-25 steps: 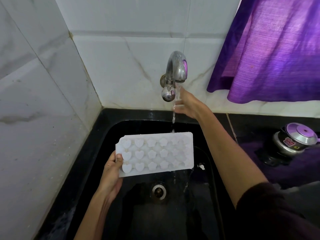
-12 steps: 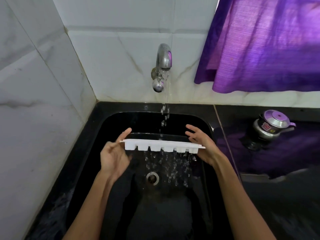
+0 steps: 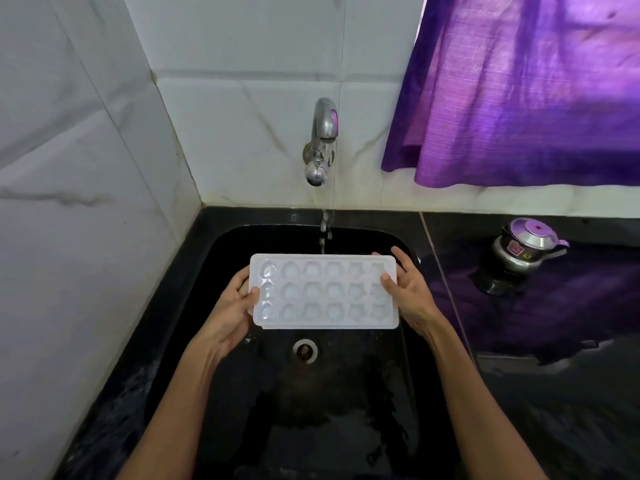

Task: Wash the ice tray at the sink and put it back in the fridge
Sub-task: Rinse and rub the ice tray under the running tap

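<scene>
The white ice tray (image 3: 325, 291) with heart and star shaped cells is held flat over the black sink (image 3: 221, 258), its cells facing up. My left hand (image 3: 233, 306) grips its left end with the thumb on top. My right hand (image 3: 408, 289) grips its right end, thumb over the rim. A thin broken stream of water falls from the steel tap (image 3: 322, 140) and lands at the tray's far edge. The drain (image 3: 304, 351) shows just below the tray.
White marble tiles line the wall on the left and behind. A purple curtain (image 3: 519, 91) hangs at the upper right. A small steel pressure cooker (image 3: 526, 247) stands on the black counter to the right of the sink.
The tray was tipped on edge with water pouring out; now it lies flat, cells up, under the tap. Earlier my right hand left the tap and took the tray's right end.
</scene>
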Available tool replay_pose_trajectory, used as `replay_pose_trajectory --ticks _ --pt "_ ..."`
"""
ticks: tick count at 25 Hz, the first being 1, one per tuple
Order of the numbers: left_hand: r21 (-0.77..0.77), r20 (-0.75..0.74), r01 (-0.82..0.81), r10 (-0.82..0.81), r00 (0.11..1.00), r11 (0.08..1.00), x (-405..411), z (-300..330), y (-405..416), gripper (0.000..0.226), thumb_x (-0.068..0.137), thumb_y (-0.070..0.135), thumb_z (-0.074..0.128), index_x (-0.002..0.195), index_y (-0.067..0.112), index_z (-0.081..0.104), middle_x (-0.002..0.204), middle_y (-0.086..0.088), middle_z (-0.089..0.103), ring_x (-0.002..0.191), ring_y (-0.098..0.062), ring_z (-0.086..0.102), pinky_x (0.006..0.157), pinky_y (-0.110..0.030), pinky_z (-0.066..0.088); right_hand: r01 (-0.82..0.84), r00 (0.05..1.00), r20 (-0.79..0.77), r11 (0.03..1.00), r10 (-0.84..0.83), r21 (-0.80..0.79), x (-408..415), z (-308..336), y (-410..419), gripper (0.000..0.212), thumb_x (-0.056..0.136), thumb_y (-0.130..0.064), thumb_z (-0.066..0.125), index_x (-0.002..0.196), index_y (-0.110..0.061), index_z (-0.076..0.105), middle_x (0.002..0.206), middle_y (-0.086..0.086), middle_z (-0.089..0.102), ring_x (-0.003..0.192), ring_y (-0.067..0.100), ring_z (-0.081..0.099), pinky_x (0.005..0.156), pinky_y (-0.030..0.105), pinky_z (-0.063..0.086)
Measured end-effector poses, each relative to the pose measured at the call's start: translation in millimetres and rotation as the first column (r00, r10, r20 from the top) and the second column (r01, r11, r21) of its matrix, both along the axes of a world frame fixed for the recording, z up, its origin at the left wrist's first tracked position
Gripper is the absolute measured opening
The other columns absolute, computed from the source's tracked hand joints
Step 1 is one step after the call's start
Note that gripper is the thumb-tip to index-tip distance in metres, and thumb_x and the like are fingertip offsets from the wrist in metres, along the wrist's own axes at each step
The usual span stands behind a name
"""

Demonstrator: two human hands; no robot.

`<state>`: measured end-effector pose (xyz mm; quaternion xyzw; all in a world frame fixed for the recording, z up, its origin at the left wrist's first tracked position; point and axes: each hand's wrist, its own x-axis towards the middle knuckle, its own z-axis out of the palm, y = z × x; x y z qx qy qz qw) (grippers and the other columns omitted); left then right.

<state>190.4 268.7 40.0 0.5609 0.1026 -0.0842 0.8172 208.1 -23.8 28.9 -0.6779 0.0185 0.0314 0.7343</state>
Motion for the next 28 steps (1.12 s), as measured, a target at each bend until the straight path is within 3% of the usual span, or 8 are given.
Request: replay_pose_trajectory --ticks 5,8,12,15,17,20,24,28 --pt "0.297 0.234 -0.134 0.064 0.97 0.945 -7 -9 1 0.035 0.086 -0.016 0.048 0.094 0.018 0.054 0.1 0.009 0.067 0.095 -0.007 0.062 0.077 -0.019 0.054 0.005 0.992 0.126 0.992 0.011 -0.128 -9 -4 3 0.028 0.088 0.009 0.054 0.106 -0.012 0.056 0.125 0.006 0.058 0.103 -0.003 0.063 0.081 0.016 0.052" --pt "0.442 0.34 -0.204 0.047 0.939 0.873 -9 -9 -3 0.038 0.083 -0.022 0.048 0.084 0.016 0.051 0.102 0.007 0.063 0.094 -0.002 0.063 0.08 -0.011 0.049 0.045 0.99 0.14 0.981 -0.019 -0.189 -11 -15 7 0.027 0.086 0.016 0.053 0.089 -0.011 0.058 0.123 0.015 0.059 0.098 -0.005 0.064 0.083 0.016 0.051" --pt "0.487 0.382 -0.223 0.023 0.924 0.845 -4 -7 -4 0.038 0.083 -0.024 0.044 0.077 0.013 0.048 0.101 0.006 0.064 0.091 0.01 0.063 0.079 -0.009 0.048 0.093 0.983 0.176 0.971 -0.054 -0.22 -8 -11 11 0.032 0.083 0.02 0.054 0.073 -0.011 0.054 0.112 0.01 0.062 0.093 -0.008 0.064 0.081 0.014 0.049" --pt "0.459 0.396 -0.226 0.03 0.918 0.859 2 -4 -3 0.03 0.088 -0.014 0.047 0.087 0.016 0.049 0.1 0.007 0.063 0.09 0.002 0.064 0.076 -0.01 0.049 0.12 0.98 0.181 0.97 -0.082 -0.21 -2 -5 11 0.028 0.084 0.017 0.055 0.081 -0.011 0.057 0.11 0.01 0.063 0.09 0.001 0.066 0.077 0.013 0.051" --pt "0.465 0.378 -0.207 0.018 0.926 0.861 7 1 0 0.018 0.092 0.003 0.052 0.104 0.015 0.052 0.1 0.006 0.063 0.088 -0.006 0.063 0.068 -0.013 0.052 0.145 0.978 0.182 0.964 -0.105 -0.222 6 2 11 0.029 0.085 0.011 0.058 0.099 -0.015 0.06 0.107 0.007 0.064 0.093 0.01 0.065 0.075 0.017 0.055" --pt "0.476 0.352 -0.232 0.058 0.934 0.848 17 8 0 0.02 0.095 0.024 0.048 0.115 0.02 0.052 0.102 0.008 0.061 0.089 -0.007 0.062 0.062 -0.015 0.051 0.198 0.979 0.087 0.961 -0.184 -0.193 25 16 14 0.041 0.084 0.0 0.065 0.121 -0.014 0.054 0.103 0.002 0.064 0.094 0.012 0.063 0.069 0.02 0.057" --pt "0.421 0.24 -0.296 0.21 0.948 0.858 38 18 -2 0.017 0.1 0.032 0.036 0.113 0.027 0.046 0.101 0.009 0.056 0.088 -0.008 0.058 0.066 -0.024 0.047 0.175 0.984 -0.001 0.975 -0.176 -0.138 55 29 28 0.04 0.082 -0.004 0.07 0.119 -0.011 0.057 0.106 0.009 0.066 0.093 0.018 0.066 0.067 0.02 0.056" --pt "0.457 0.166 -0.322 0.276 0.947 0.83 63 24 6 0.023 0.101 0.031 0.033 0.115 0.02 0.048 0.11 -0.004 0.055 0.09 -0.017 0.055 0.077 -0.031 0.044 0.124 0.992 0.015 0.969 -0.124 -0.212 81 33 35 0.034 0.085 -0.009 0.068 0.118 -0.007 0.06 0.112 0.013 0.067 0.103 0.02 0.064 0.07 0.019 0.053"
